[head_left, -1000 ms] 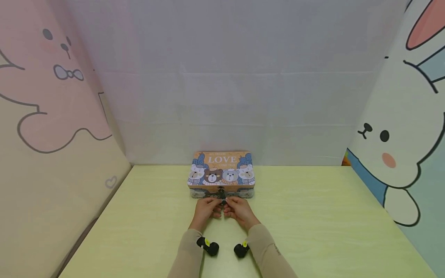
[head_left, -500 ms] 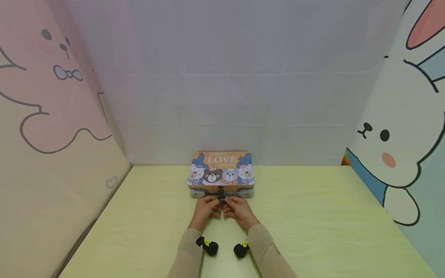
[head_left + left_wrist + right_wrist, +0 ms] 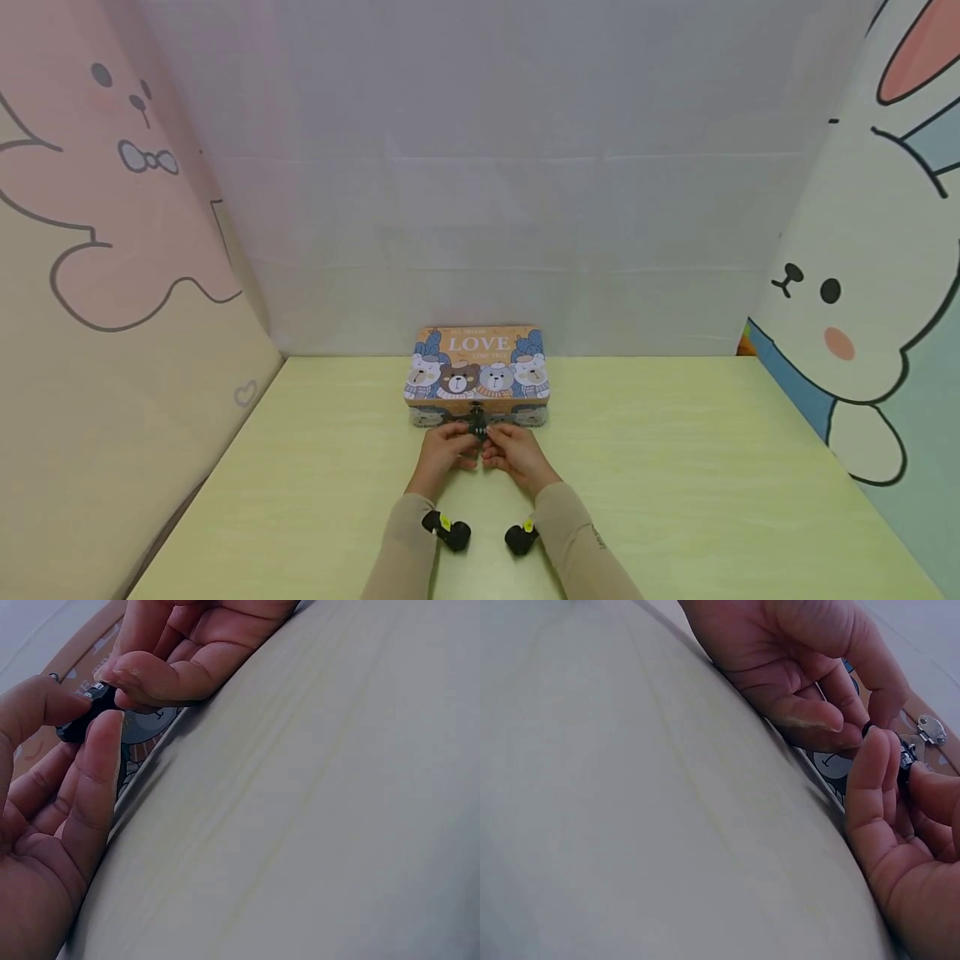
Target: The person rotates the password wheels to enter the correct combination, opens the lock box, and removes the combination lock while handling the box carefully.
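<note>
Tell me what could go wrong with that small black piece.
The left hand and right hand pinch the small black piece, so it could slip onto the table. Both work close to the box, so a bump might nudge it. They partly hide the piece, so a mistake might go unseen.

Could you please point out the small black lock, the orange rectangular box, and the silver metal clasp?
Small black lock [image 3: 88,717], left wrist view: its body.
Orange rectangular box [image 3: 477,372], head view: its lid.
Silver metal clasp [image 3: 931,730], right wrist view: its middle.
</note>
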`<action>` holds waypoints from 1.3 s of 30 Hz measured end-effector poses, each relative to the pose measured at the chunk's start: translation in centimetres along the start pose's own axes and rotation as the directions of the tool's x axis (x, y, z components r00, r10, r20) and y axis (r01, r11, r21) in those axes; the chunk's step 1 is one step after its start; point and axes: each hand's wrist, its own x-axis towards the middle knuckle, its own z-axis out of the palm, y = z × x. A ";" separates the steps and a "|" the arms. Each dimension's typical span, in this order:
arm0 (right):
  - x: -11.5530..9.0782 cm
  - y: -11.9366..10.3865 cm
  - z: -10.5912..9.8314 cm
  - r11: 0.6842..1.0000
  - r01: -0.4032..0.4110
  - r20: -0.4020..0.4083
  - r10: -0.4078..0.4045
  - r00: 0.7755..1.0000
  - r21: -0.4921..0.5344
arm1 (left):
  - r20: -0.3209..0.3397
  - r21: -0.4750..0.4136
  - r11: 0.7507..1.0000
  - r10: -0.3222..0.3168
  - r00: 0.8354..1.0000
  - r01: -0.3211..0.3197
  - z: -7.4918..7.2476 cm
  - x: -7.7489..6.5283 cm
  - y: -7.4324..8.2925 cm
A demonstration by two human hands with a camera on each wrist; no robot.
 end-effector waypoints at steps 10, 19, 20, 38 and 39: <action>0.0 0.0 0.0 1.000 -0.006 -0.014 0.006 1.000 -0.003 | 0.009 0.028 1.000 0.013 1.000 -0.013 -0.3 0.5 -0.7; 0.0 0.0 0.1 1.000 0.000 -0.010 0.000 1.000 -0.004 | -0.014 0.046 0.999 0.023 1.000 -0.022 -0.6 1.7 -2.5; 0.0 -0.1 0.1 1.000 0.001 -0.009 -0.001 1.000 -0.006 | -0.015 0.043 0.999 0.025 1.000 -0.024 -0.6 1.7 -2.5; -0.2 -0.1 0.1 1.000 0.007 -0.006 -0.007 1.000 -0.006 | -0.015 0.047 0.999 0.012 1.000 -0.012 -0.5 1.8 -2.3; -0.2 -0.1 0.1 1.000 0.006 -0.006 -0.006 1.000 -0.006 | -0.019 0.049 0.999 0.009 1.000 -0.008 -0.5 1.8 -2.4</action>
